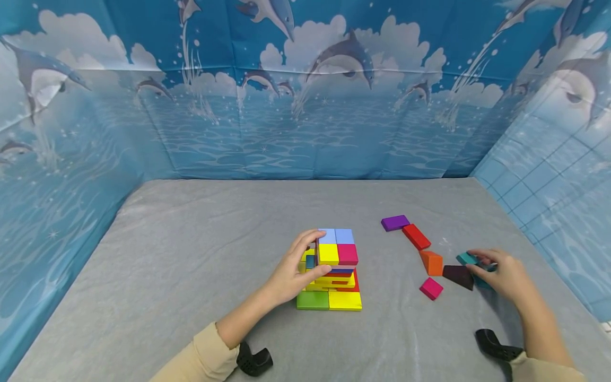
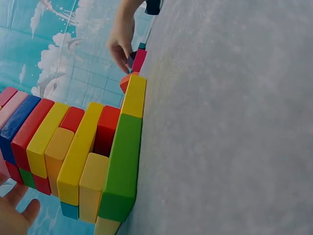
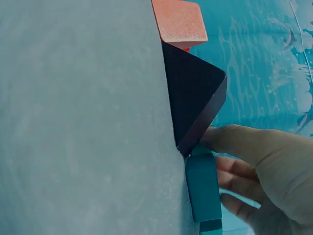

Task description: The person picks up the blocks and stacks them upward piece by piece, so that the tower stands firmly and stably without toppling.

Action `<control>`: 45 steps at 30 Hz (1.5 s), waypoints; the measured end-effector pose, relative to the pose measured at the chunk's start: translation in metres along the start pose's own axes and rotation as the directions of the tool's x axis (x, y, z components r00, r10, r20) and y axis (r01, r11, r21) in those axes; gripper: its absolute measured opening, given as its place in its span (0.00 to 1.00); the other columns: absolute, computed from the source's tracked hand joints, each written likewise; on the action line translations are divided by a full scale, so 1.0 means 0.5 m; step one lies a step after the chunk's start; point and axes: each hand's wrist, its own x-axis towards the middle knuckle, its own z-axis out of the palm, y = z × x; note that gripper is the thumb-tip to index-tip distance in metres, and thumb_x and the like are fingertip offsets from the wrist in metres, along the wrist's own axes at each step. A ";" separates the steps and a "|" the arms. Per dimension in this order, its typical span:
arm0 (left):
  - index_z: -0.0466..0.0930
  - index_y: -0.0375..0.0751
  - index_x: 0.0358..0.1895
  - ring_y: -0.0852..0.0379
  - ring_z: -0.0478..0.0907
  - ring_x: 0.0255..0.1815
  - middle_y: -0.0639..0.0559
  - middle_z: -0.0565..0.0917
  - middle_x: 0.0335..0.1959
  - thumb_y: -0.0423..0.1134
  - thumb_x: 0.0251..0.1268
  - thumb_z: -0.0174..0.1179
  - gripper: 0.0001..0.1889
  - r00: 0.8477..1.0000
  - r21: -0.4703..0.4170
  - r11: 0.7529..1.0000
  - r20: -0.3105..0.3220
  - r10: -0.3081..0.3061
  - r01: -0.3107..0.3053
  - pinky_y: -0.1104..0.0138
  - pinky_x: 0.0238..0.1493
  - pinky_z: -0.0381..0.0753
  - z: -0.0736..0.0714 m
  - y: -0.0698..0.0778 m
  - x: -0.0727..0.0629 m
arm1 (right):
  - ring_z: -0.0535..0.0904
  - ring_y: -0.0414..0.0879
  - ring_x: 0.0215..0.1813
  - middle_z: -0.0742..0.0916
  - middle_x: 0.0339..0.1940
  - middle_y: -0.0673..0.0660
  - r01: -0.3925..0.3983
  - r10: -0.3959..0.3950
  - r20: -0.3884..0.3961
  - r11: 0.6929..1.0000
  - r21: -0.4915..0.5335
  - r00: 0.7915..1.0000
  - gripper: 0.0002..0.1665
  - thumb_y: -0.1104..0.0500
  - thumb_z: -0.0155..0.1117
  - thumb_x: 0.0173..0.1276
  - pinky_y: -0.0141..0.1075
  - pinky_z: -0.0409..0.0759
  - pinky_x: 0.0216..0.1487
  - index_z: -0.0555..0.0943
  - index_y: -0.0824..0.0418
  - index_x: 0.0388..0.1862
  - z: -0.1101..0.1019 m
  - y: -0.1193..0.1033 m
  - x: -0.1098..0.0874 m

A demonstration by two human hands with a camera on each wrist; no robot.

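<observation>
A stacked tower of coloured wooden blocks [image 1: 338, 254] stands in the middle of the cloth. My left hand [image 1: 291, 270] rests against its upper left side, fingers near the top and thumb low at the front. In the left wrist view, part of the left hand [image 2: 17, 213] shows beside the tower's upper layers. Off to the right, my right hand [image 1: 501, 273] pinches a teal block [image 1: 466, 258] with thumb and fingers, partly hidden by them. Another teal block [image 3: 203, 186] lies below the thumb in the right wrist view, close to a dark triangular block [image 3: 193, 95].
Left of the right hand lie a dark block [image 1: 458, 276], an orange block [image 1: 431, 263], a pink block [image 1: 431, 288], a red block [image 1: 416, 236] and a purple block [image 1: 395, 223]. Grey cloth [image 1: 191, 239] covers the surface; a dolphin-print curtain [image 1: 310, 138] hangs around it.
</observation>
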 end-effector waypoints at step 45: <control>0.51 0.44 0.69 0.48 0.60 0.62 0.44 0.58 0.67 0.35 0.58 0.60 0.37 0.999 -0.033 0.999 0.008 0.031 -0.030 0.49 0.59 0.66 -0.004 -0.005 0.002 | 0.76 0.43 0.48 0.81 0.48 0.54 0.487 -0.561 -0.022 0.697 0.526 0.827 0.26 0.67 0.68 0.55 0.35 0.78 0.46 0.76 0.63 0.54 0.023 -0.493 0.158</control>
